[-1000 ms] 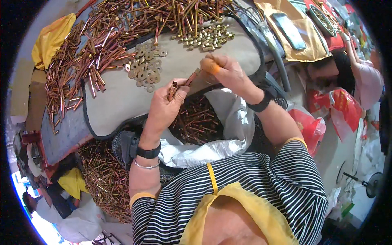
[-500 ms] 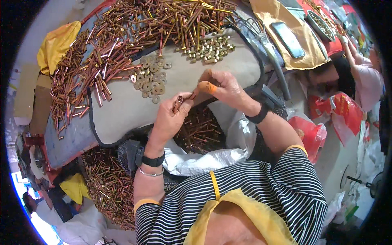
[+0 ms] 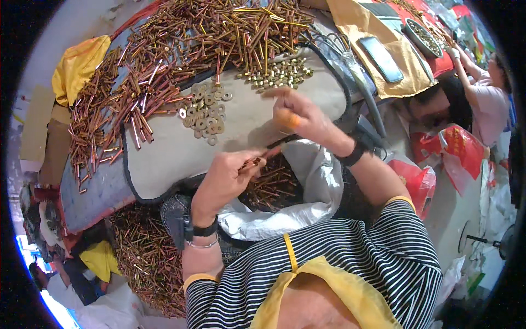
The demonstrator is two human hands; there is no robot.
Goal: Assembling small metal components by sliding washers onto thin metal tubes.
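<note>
My left hand is closed around a few copper-coloured sleeve anchors, their ends poking out by the thumb and one pointing right. It hovers above the mouth of a white woven sack that holds similar anchors. My right hand, with an orange cover on one finger, reaches over the grey mat. Its index finger is stretched toward a pile of brass-coloured nuts, just short of them; the other fingers are partly curled. Flat round washers lie left of the nuts.
Long copper-coloured bolts and tubes heap across the far and left table. Below left is another large heap of anchors. A phone lies on yellow cloth at right, near a bowl of small parts. Another person sits far right.
My right hand has parted from the left and moved toward the nuts, its index finger extending. My left hand has dropped slightly nearer to me, still holding the anchors.
</note>
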